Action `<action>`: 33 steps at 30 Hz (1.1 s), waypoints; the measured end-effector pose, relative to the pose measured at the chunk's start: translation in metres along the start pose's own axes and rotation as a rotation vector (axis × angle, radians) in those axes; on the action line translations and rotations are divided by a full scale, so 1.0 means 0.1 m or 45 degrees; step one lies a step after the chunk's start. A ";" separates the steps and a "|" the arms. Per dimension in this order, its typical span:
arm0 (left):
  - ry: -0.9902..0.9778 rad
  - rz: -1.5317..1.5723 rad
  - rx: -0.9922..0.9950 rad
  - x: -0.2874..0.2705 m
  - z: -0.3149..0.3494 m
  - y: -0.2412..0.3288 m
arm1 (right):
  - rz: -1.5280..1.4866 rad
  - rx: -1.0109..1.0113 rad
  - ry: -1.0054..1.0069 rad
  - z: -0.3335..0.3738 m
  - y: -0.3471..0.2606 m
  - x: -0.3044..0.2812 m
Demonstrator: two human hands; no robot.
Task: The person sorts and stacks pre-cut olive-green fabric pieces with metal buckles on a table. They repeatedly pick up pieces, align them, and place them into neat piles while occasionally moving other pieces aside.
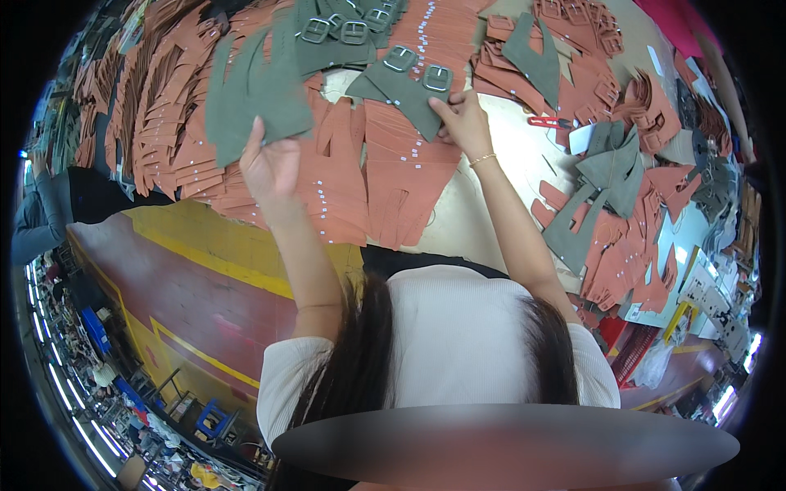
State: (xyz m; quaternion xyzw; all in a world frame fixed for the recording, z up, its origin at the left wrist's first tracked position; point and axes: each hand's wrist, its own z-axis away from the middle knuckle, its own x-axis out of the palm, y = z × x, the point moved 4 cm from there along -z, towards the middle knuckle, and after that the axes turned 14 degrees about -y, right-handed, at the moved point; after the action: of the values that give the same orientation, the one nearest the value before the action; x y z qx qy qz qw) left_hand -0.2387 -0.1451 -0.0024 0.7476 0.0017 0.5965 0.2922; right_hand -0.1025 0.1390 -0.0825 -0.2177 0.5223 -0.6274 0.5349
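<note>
My left hand [274, 168] grips the lower edge of a grey-green cut piece [254, 102], thumb on top and the other fingers mostly hidden. The piece has slits, looks like leather or fabric, and is a little blurred. To its right, my right hand [467, 127] pinches the edge of a grey-green buckled piece [407, 100]. A square silver buckle [438, 78] sits on it near my fingers, with another buckle [399, 58] beside that. More green buckled pieces [336, 53] lie just beyond, between my hands.
Rows of orange-brown cut pieces [176, 106] with small white labels cover the table [467, 204]. At the right lie red-handled snips [548, 123], loose green pieces [602, 184] and orange buckled pieces [573, 82]. Another person's arm [51, 204] shows at the far left.
</note>
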 end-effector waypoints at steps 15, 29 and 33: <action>0.461 0.162 -0.477 -1.03 -1.05 -1.28 | -0.342 -0.157 -0.147 -0.08 -0.48 -0.15; 0.009 0.571 -0.034 -0.53 -0.93 -1.14 | -0.077 -0.596 -0.301 -0.90 -1.44 0.71; -0.020 0.391 -0.226 -0.80 -0.93 -1.15 | 0.506 -0.608 -0.223 -1.23 -1.15 0.90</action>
State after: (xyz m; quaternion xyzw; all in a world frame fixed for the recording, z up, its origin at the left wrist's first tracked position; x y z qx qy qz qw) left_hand -0.3050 -0.0374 -0.1129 0.7150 -0.1672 0.6260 0.2625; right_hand -0.2862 0.0965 -0.0504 -0.2841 0.6390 -0.3492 0.6237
